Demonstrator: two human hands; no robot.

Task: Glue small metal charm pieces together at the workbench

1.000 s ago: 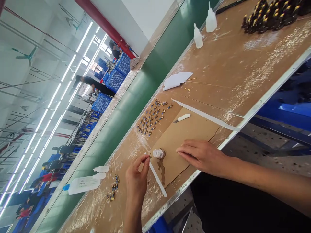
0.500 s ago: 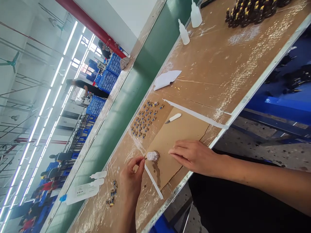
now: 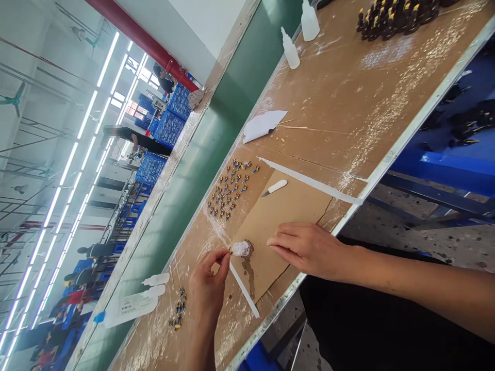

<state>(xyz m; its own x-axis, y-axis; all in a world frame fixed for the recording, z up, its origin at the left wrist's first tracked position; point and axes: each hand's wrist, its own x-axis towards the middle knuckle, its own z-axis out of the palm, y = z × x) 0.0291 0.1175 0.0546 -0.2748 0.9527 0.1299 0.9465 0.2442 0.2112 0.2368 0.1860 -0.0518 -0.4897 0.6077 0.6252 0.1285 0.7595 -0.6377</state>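
Observation:
My left hand (image 3: 211, 273) is pinched around a small dark part beside a clear, whitish cup (image 3: 242, 249). The part is mostly hidden by the fingertips. The cup sits at the left edge of a brown cardboard sheet (image 3: 286, 221), with a wet streak below it. My right hand (image 3: 305, 247) rests over the near part of the cardboard, fingers pressed together; whether anything is between them is hidden. A white-handled knife (image 3: 277, 186) lies on the cardboard. Several small blue and gold figures (image 3: 228, 190) stand beyond the sheet, and a smaller group (image 3: 179, 309) lies left of my left hand.
White squeeze bottles (image 3: 290, 50) stand at the far edge. A large clear bottle (image 3: 129, 309) lies at the left. Crumpled white paper (image 3: 264, 125) is on the table (image 3: 328, 113). Dark yellow-tipped pieces (image 3: 386, 20) fill the top right. People work in the background.

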